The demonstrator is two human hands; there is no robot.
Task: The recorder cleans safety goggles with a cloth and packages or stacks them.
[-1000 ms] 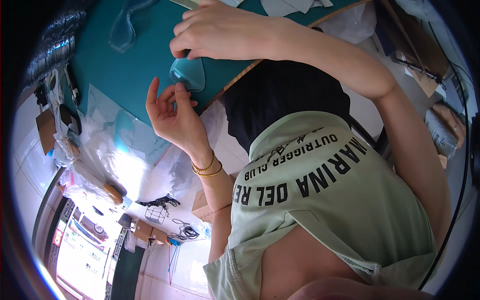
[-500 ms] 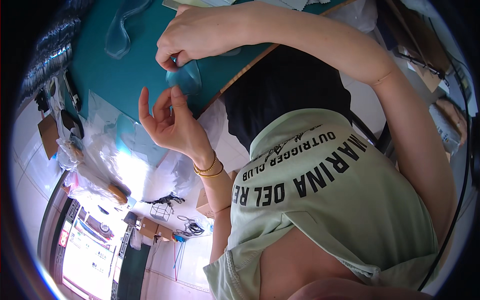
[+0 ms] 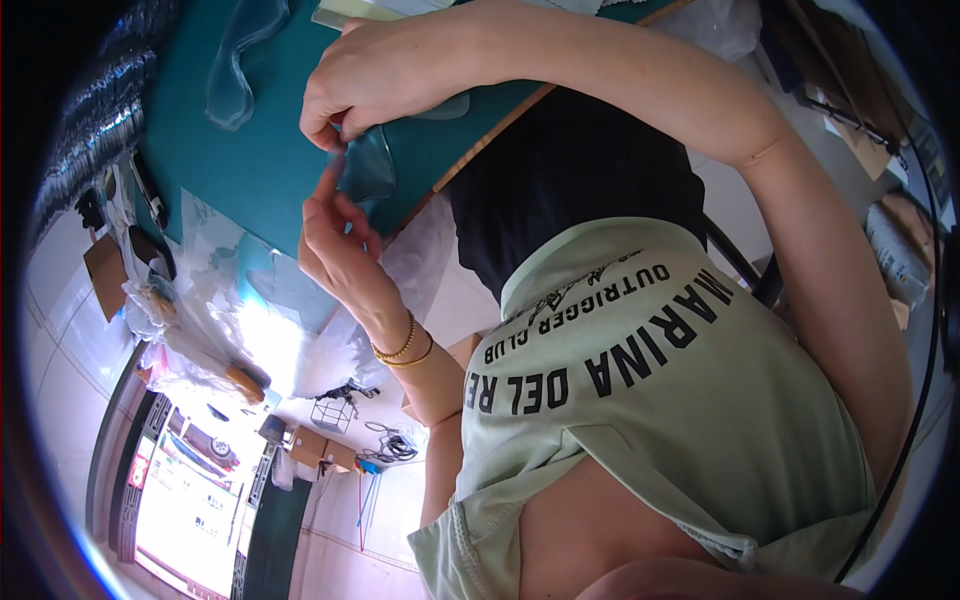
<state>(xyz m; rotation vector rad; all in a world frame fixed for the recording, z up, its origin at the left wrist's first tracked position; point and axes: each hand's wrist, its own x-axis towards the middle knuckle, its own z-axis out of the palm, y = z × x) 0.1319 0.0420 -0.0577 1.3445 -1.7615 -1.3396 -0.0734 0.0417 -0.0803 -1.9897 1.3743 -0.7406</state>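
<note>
A clear, bluish gel-like piece (image 3: 368, 168) with a rounded edge is held above the green table, near its wooden front edge. My right hand (image 3: 375, 80) reaches across from the right, its thumb and fingers pinched closed on the upper left corner of the piece. Just below, my left hand (image 3: 345, 235) wears gold bracelets; its forefinger stretches up to the right fingertips and is blurred, while the other fingers bend loosely. Whether the left fingertip touches the piece cannot be made out. Another clear piece (image 3: 447, 108) lies partly hidden under my right wrist.
A clear eye-mask-shaped piece (image 3: 232, 85) rests on the green table (image 3: 180, 120) at the far left. Stacked shiny clear packs (image 3: 95, 130) line the left edge. Crumpled plastic film (image 3: 260, 300) hangs at the table's near left corner. A pale flat pad (image 3: 370, 10) lies beyond my right hand.
My left hand has turned and moved its forefinger up to the right fingertips, away from the lower edge of the gel piece. My right hand has shifted slightly left and down, still pinching the piece.
</note>
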